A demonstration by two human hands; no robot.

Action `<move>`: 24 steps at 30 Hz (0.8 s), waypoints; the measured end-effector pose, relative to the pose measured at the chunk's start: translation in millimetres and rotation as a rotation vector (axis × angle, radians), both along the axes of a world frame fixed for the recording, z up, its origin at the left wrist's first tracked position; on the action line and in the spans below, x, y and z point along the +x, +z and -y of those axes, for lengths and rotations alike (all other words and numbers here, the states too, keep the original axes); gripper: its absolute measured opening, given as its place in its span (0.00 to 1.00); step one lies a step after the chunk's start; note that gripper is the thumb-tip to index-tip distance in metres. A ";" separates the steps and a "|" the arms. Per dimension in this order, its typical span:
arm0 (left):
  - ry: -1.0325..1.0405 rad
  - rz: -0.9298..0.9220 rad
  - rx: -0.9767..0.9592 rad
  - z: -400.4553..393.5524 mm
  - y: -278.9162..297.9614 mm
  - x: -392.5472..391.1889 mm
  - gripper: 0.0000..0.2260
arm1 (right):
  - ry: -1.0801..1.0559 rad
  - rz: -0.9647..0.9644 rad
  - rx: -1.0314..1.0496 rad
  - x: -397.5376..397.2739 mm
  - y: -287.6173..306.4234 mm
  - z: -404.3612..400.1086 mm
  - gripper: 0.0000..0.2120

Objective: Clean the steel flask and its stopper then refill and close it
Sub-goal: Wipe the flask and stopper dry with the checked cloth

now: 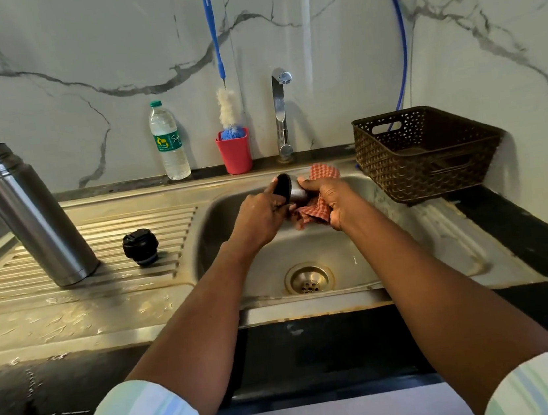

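Here, over the sink bowl (365, 230): left hand (260, 216) holds a small steel cup (289, 188), fingers curled round its dark-lined mouth, which is turned toward the camera. Right hand (328, 200) grips a red checked cloth (314, 211) bunched against the cup's steel side; part of the cloth pokes out behind the fingers. Hands close together, both on the cup. Looks like wiping or drying.

Flask (30, 216) stands open on the ribbed drainboard (154, 256), well to the left. Black stopper (140, 247) sits just beside it, apart, on the ribs. Neither is touched.

Behind the sink: tap (281, 116), no water visible. Left of it a red holder (234, 150) with a long bottle brush (222, 75), then a plastic water bottle (169, 141), cap on. Brown basket (428, 150) on the counter at right.

Risks, as judged:
- Cup is small and possibly wet; a loose grip while rubbing could drop it into the bowl.
- Stopper rests on sloped ribs and looks round; a knock from an arm may roll it.
- Flask is tall and open; a reaching elbow could tip it.
- Cloth may leave lint in the cup.
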State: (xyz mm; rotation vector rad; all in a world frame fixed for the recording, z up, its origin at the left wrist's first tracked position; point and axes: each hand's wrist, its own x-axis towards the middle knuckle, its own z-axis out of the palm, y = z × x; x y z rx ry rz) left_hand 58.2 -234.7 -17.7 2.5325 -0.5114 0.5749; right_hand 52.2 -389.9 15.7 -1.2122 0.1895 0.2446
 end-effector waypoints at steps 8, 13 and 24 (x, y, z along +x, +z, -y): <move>0.058 -0.319 -0.627 9.0 0.4 1.9 0.09 | -0.263 0.474 -0.779 9.0 -14.7 -21.9 0.12; -0.110 -0.594 -0.977 3.0 8.5 -3.1 0.07 | -0.154 0.526 -0.815 9.4 -11.5 -23.8 0.16; -0.214 -0.326 -0.981 6.0 4.6 -4.2 0.08 | 0.059 -0.034 0.344 6.8 -8.2 -2.2 0.26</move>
